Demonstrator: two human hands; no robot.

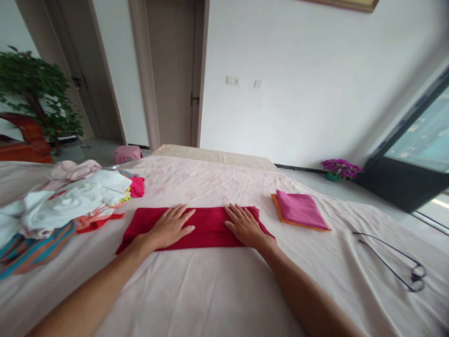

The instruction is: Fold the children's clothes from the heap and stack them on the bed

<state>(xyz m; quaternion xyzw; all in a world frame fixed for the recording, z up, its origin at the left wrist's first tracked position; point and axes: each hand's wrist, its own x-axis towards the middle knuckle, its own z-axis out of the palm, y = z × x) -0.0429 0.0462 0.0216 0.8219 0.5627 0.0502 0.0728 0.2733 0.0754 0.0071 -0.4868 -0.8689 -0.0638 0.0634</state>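
Observation:
A dark red piece of clothing (206, 228), folded into a long flat strip, lies across the pale flowered sheet (210, 290) in front of me. My left hand (171, 226) rests flat on its left part, fingers spread. On the right part lies my right hand (243, 225), palm down with the fingers stretched out. Neither hand grips the cloth. What kind of garment it is cannot be made out in this folded shape.
Left of the red cloth is a loose heap of clothes (77, 201). A folded pink cloth (301, 209) sits on an orange one (280, 213) to the right. Eyeglasses (416, 276) lie near the right edge. Beyond the sheet stands a pink stool (128, 153).

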